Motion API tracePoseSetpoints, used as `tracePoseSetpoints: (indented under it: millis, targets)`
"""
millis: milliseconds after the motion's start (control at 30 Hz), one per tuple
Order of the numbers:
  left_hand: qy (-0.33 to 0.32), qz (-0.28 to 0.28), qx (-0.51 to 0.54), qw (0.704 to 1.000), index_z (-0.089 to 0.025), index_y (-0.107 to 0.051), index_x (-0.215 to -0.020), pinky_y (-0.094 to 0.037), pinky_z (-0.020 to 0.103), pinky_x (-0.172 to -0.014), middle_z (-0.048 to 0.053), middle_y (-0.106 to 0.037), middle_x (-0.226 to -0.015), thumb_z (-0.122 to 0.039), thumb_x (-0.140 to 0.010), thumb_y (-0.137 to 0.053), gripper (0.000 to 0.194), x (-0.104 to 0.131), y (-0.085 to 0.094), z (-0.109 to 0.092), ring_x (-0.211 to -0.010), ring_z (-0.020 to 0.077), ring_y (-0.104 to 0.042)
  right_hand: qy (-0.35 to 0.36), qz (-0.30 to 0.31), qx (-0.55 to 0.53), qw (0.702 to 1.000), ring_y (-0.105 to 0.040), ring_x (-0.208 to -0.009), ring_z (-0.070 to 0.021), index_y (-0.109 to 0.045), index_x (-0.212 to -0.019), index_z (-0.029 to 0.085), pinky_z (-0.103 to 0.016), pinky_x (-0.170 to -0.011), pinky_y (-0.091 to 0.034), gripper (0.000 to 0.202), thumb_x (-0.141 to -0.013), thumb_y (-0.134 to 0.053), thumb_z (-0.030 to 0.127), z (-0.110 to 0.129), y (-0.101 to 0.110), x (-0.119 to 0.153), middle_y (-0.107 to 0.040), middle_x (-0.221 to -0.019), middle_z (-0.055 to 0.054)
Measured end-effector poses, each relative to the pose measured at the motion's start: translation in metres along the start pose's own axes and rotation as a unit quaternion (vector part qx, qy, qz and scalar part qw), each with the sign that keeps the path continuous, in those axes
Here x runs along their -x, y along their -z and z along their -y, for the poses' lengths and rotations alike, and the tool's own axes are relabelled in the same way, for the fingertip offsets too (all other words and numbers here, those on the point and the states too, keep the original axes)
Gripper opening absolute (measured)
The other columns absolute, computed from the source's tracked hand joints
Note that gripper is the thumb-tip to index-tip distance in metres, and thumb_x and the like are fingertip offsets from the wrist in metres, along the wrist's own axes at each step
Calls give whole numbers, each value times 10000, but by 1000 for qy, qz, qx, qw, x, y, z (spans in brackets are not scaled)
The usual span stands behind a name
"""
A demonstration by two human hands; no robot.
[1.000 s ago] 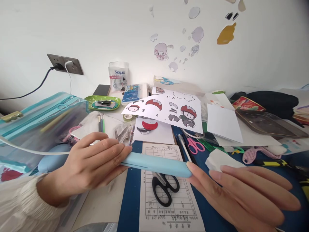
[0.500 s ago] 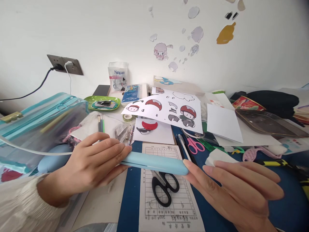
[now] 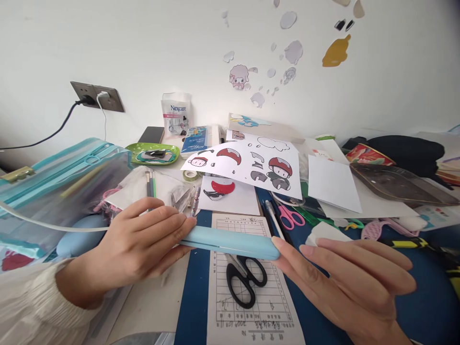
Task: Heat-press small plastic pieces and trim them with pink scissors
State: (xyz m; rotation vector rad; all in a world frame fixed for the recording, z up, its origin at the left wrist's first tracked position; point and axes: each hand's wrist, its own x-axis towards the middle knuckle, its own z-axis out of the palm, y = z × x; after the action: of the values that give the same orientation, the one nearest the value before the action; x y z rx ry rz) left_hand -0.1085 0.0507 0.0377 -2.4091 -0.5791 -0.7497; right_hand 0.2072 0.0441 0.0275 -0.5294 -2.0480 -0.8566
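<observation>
One slim light blue case (image 3: pixel 230 243), held nearly level in both hands above the surface (image 3: pixel 196 278), crossing over a printed form (image 3: pixel 258 314). Left hand (image 3: pixel 138 239), white-sleeved: grip closed around the case's left end, fingers laid together over it. Right hand (image 3: pixel 345 278): grip a narrow pinch on the case's right tip, between thumb and index finger, remaining fingers loosely extended and off the case. One pair of black-handled scissors (image 3: pixel 247 276), lying on the form, blades partly hidden by the case. One pair of pink-handled scissors (image 3: pixel 292 218), just beside a white pen (image 3: pixel 273 219), beyond the case's right end. One white paper scrap (image 3: pixel 328 233), behind the right hand's fingers. One sheet of printed mushroom-capped figures (image 3: pixel 244 163), overlapping a smaller white sheet (image 3: pixel 247 203) bearing red and black shapes. One tape roll (image 3: pixel 189 176), at the printed sheet's left edge. One clear pouch (image 3: pixel 89 178) with blue trim, far left.
</observation>
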Motion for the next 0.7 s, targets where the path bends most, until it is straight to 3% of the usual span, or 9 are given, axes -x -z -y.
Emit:
tracePoseSetpoints:
  millis: [500,600,700]
  targets:
    - [4,7,2,1000,-49,-684,-1052,-511,379,-701,73,-799,-822,-180,-1016,-576,173,0,-1,1,-773,199,-723,3,0,1,1000,-529,-793,-131,-723,-816,256,-323,-655,-393,298,-662,-942,123,-2,-1,5,-567,-888,21]
    - [-2,3,-1,1000,-59,-693,-1049,-519,380,-707,83,-793,-822,-207,-1008,-584,188,1,-1,2,-771,214,-723,14,-2,4,1000,-530,-792,-149,-729,-793,242,-332,-680,-396,226,-696,-930,202,-5,-1,9,-553,-903,-3]
    - [9,9,-6,1000,-59,-688,-1079,-510,383,-701,97,-772,-817,-266,-998,-602,238,1,0,5,-752,227,-695,1,14,16,1000,-529,-811,-177,-757,-930,195,-350,-711,-413,224,-804,-853,354,-7,-4,9,-510,-928,-32]
